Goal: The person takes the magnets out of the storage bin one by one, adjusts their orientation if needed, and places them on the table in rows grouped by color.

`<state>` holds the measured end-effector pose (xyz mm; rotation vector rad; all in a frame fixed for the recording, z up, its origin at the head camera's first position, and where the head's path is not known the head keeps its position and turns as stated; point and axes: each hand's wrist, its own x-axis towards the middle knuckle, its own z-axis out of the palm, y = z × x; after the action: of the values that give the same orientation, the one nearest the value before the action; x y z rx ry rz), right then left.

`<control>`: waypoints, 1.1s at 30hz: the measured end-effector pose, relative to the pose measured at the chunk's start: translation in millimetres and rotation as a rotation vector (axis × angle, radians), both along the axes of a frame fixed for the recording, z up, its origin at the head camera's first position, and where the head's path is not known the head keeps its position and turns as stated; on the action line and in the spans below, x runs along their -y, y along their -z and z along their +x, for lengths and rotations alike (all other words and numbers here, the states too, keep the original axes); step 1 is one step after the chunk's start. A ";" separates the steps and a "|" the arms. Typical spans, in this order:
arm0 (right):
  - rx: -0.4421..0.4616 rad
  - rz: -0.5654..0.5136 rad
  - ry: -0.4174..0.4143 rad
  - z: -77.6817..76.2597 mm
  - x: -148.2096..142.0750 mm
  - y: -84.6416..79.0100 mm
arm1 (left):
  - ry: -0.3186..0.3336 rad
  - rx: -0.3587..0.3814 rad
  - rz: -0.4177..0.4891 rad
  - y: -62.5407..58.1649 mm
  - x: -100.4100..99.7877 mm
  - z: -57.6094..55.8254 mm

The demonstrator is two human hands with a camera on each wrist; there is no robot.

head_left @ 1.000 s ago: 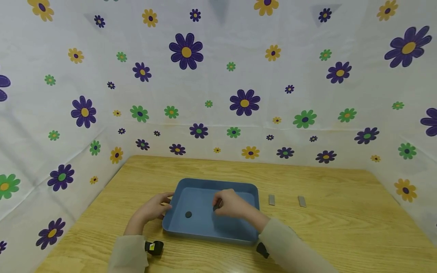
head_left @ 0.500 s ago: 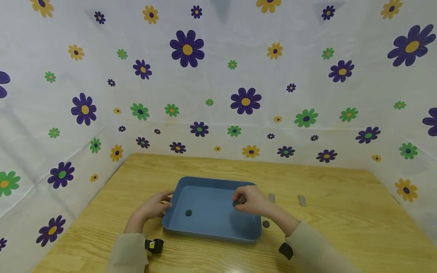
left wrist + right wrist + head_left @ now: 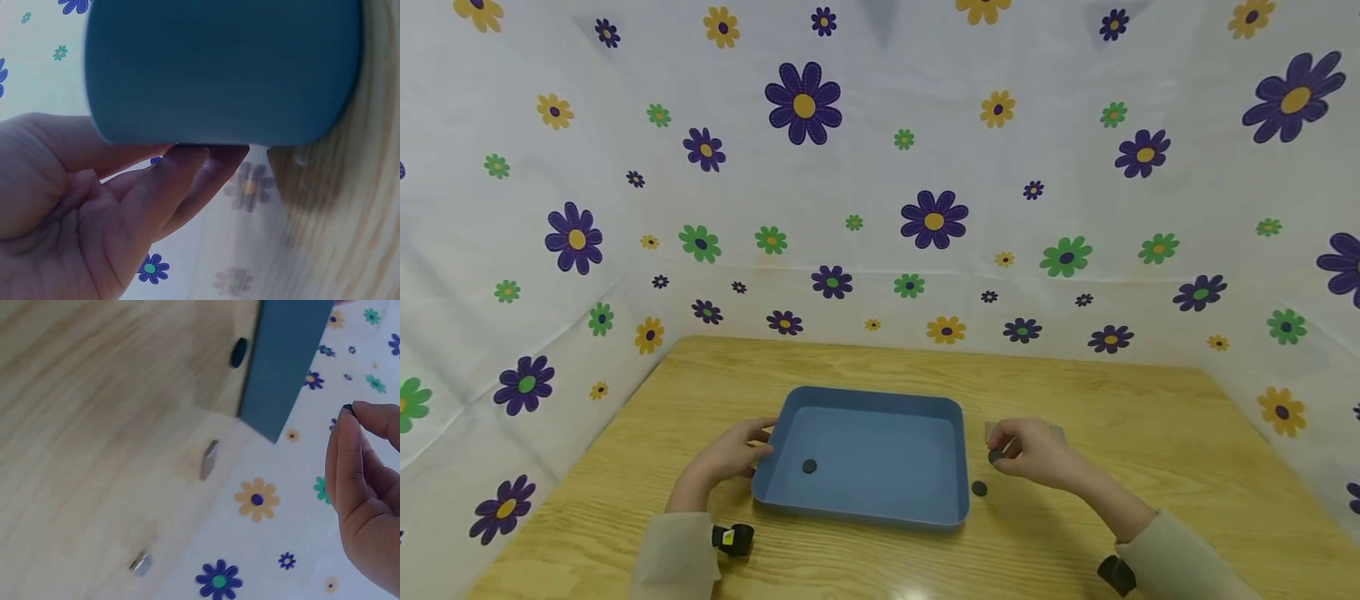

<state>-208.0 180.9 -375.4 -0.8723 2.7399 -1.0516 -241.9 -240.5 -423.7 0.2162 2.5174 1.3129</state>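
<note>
A shallow blue tray (image 3: 865,521) sits on the wooden table, with one small dark round disc (image 3: 809,466) lying in its left part. My left hand (image 3: 735,454) rests against the tray's left wall from outside; in the left wrist view its fingertips touch the wall (image 3: 219,75). Right of the tray, my right hand (image 3: 1033,454) pinches another dark disc (image 3: 996,456) between thumb and fingertips, above the table. Only a dark edge of that held disc (image 3: 348,407) shows in the right wrist view. A third dark disc (image 3: 980,488) lies on the table close to the tray's right wall.
Two small grey rectangular pieces lie right of the tray, a nearer one (image 3: 210,460) and a farther one (image 3: 142,563); my right hand partly covers them in the head view. A white flower-patterned cloth (image 3: 865,167) hangs behind the wooden table (image 3: 1150,433).
My right hand has carried the pinched disc rightward from over the tray to over the table beside it. The disc on the table has come into sight. My left hand stays at the tray.
</note>
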 end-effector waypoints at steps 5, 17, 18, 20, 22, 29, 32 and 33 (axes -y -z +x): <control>0.059 -0.005 0.005 4.8 -19.6 8.0 | -0.011 0.004 -0.005 -0.1 -1.5 -0.9; 0.101 0.051 0.065 2.6 -43.4 23.3 | -0.008 -0.001 0.014 -1.5 -1.6 1.8; 0.095 0.060 0.066 2.0 -43.5 24.2 | -0.006 -0.002 0.013 -2.2 -1.9 2.3; 0.084 0.081 0.068 -0.2 -42.9 26.3 | -0.007 -0.001 0.012 -2.5 -1.9 2.9; 0.070 0.097 0.059 -3.0 -42.1 28.9 | -0.004 -0.003 0.006 -2.6 -1.5 3.1; 0.073 0.127 0.043 -6.5 -37.6 35.5 | -0.019 -0.004 -0.004 0.7 -1.7 1.4; 0.085 0.144 0.051 -7.1 -35.9 38.3 | -0.019 -0.004 -0.003 1.4 -1.6 0.4; 0.082 0.151 0.052 -7.7 -35.6 39.0 | -0.018 -0.006 -0.004 1.4 -1.4 0.0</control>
<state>-215.7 216.5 -414.4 -0.7242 2.7439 -0.8535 -242.0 -239.1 -425.2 0.1971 2.5323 1.3153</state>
